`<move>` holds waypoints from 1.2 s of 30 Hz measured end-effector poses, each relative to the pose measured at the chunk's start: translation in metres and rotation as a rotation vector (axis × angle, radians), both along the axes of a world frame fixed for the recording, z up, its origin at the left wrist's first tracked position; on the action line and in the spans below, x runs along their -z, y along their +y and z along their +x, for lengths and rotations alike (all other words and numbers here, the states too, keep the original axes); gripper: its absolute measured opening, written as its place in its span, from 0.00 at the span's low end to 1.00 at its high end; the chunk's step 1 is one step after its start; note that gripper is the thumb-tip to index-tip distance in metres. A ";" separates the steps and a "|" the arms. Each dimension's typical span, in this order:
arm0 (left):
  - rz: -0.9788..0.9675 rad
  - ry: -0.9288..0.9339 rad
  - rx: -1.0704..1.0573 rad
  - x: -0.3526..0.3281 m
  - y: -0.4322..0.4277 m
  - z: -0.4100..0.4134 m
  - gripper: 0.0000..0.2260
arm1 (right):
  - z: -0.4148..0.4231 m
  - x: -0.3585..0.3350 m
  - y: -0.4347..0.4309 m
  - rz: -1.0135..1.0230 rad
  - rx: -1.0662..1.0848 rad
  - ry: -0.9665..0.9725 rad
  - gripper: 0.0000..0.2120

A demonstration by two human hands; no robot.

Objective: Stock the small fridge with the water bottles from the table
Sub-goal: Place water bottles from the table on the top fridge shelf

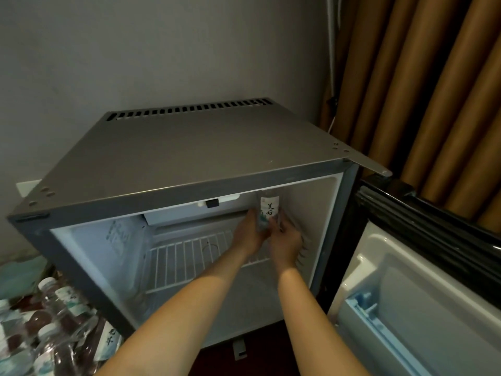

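Left hand (250, 234) and right hand (287, 240) grip an upright water bottle (269, 208) inside the open fridge (189, 147).

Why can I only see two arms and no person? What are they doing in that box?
The camera sits on the person's head, so you see what they see, looking down: just their own arms. The box is a small fridge with its door swung open on the right. The left hand and right hand hold one water bottle upright between them, far back on the right, over the wire shelf. More bottles lie in a heap at the lower left. Brown curtains hang behind.
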State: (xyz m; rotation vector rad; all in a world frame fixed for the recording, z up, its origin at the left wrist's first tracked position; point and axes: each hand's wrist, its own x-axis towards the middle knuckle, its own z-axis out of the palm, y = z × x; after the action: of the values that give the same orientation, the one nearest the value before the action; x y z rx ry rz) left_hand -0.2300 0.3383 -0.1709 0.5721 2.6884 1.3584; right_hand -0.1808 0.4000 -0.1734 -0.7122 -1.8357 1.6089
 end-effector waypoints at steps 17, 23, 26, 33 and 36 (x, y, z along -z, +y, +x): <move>-0.041 -0.016 -0.059 0.001 0.005 -0.005 0.27 | -0.001 0.002 -0.003 -0.026 0.022 -0.044 0.20; -0.033 -0.013 -0.050 0.010 -0.029 0.023 0.24 | 0.020 0.002 -0.027 0.006 0.165 -0.081 0.14; 0.110 -0.025 -0.068 0.015 -0.062 0.058 0.17 | 0.034 0.012 -0.050 0.044 0.109 -0.098 0.12; 0.028 -0.153 -0.017 0.084 -0.206 0.156 0.05 | 0.089 0.070 -0.117 -0.016 -0.219 -0.129 0.11; -0.089 -0.157 -0.202 0.118 -0.274 0.174 0.06 | 0.104 0.097 -0.149 -0.046 -0.366 -0.312 0.13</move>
State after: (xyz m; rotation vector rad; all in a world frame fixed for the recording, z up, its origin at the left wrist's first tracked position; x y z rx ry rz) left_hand -0.0559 0.0645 -0.2892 0.1816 2.7194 1.2586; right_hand -0.0771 0.2510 -0.2709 -0.7086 -2.2648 1.8563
